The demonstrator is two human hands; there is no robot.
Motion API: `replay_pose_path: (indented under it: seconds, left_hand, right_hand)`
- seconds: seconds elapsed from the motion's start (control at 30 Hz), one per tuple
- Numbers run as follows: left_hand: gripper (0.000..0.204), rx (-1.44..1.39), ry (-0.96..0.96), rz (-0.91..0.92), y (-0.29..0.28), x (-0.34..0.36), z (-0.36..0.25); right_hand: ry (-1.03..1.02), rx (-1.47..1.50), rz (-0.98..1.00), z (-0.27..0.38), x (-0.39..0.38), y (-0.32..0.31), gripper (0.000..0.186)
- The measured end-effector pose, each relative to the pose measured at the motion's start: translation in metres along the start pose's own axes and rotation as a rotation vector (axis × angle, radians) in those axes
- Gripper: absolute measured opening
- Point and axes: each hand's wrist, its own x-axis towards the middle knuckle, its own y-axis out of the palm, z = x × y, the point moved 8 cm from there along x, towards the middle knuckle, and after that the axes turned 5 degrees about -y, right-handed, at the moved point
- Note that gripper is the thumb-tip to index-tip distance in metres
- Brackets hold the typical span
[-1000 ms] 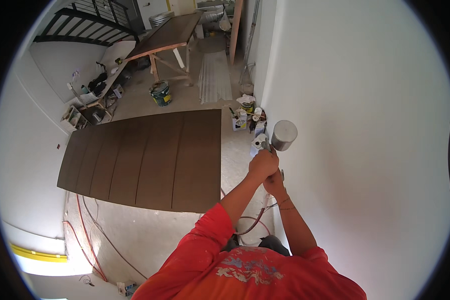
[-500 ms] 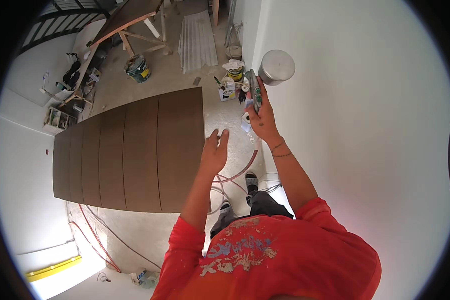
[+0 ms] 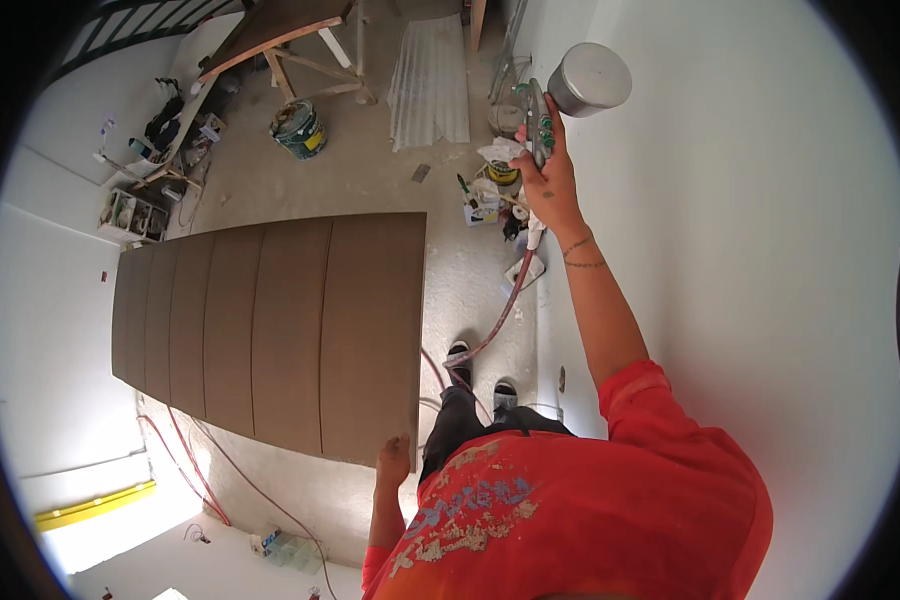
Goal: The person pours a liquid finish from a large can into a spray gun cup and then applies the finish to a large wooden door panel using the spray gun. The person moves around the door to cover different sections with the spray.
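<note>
A grey spray gun with green knobs (image 3: 540, 128) is in my right hand (image 3: 554, 190), raised near the white wall. My fingers wrap round its body, and a round metal cup (image 3: 592, 80) sits beside them on the wall side. A reddish hose (image 3: 513, 298) runs from below the hand down toward my feet. Low at my side, my left hand (image 3: 394, 460) appears over the near right corner of a brown grooved panel (image 3: 370, 330). I see nothing in it, but its fingers are small and foreshortened; whether it touches the panel is unclear.
The white wall (image 3: 750, 250) rises close on my right. Against its foot stand a white box (image 3: 482, 213) and other small items. Farther off are a paint bucket (image 3: 298, 130), a corrugated sheet (image 3: 430, 85) and a wooden trestle (image 3: 320, 65). Red hoses (image 3: 192, 465) lie at lower left.
My left hand has dropped from mid-view to my side near the panel's corner. My right hand has moved up and slightly right with the spray gun. My feet have shifted.
</note>
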Motion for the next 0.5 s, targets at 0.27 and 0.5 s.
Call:
replay_pose_path:
  seconds: [0.27, 0.5]
  left_hand:
    - [0.062, 0.017, -0.197, 0.245, 0.080, 0.104, 0.115]
    - [0.046, -0.120, -0.001, 0.274, 0.077, 0.164, 0.038]
  right_hand:
    - [-0.027, -0.042, 0.028, -0.055, 0.129, 0.051, 0.077]
    - [-0.007, 0.002, -0.028, -0.112, 0.232, 0.073, 0.078]
